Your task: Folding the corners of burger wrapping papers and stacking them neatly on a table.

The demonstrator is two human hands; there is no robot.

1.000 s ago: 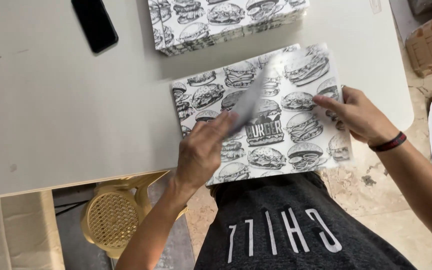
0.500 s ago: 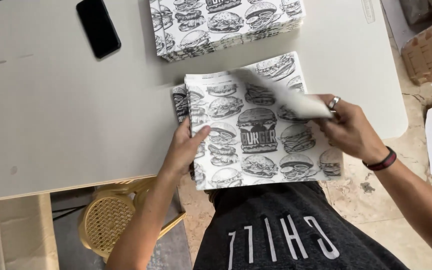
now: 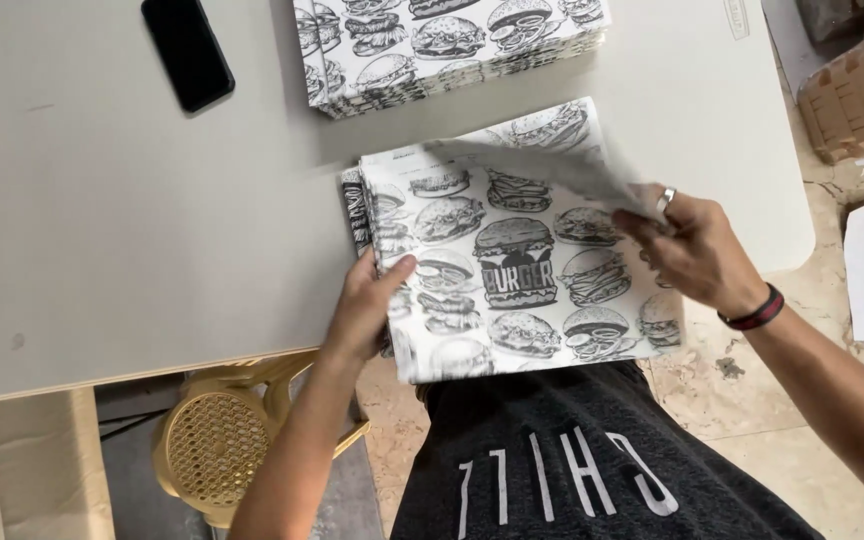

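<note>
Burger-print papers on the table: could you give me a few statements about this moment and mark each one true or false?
1. The right hand lifts a sheet off the near stack. True.
2. The left hand rests on the phone. False: it lies on the near stack's left edge; the phone is apart, at the table's far side.
3. A second stack lies farther back. True.
4. The right wrist is bare. False: it wears a dark band.

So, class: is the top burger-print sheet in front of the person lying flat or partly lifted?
Partly lifted. The right hand holds the top sheet up off the pile at its far right corner, while the left hand presses the pile's left edge.
</note>
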